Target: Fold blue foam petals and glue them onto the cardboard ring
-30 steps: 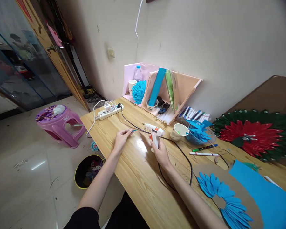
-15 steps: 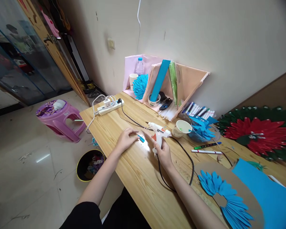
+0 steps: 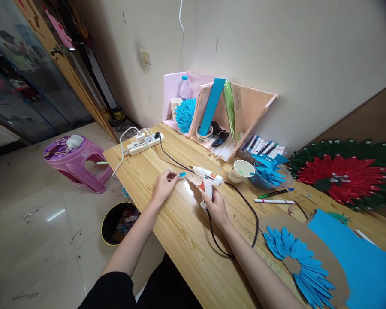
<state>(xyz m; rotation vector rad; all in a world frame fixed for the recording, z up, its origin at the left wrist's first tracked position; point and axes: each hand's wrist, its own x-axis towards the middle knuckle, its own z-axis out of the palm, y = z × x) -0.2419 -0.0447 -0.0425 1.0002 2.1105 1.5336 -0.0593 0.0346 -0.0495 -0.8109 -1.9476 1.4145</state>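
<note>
Glue gun sits gripped in the right hand near the middle of the wooden table, its nozzle aimed toward ten o'clock at a small blue paper petal pinched between the fingertips of the left hand, seemingly so the tip can meet the paper's end. The gun's black cord loops behind the wrist at four o'clock and also runs off toward the white power strip at eleven o'clock. A paper cup stands at two o'clock beside a bowl of blue cut pieces. At five o'clock, a fan of blue petals lies on brown cardboard.
</note>
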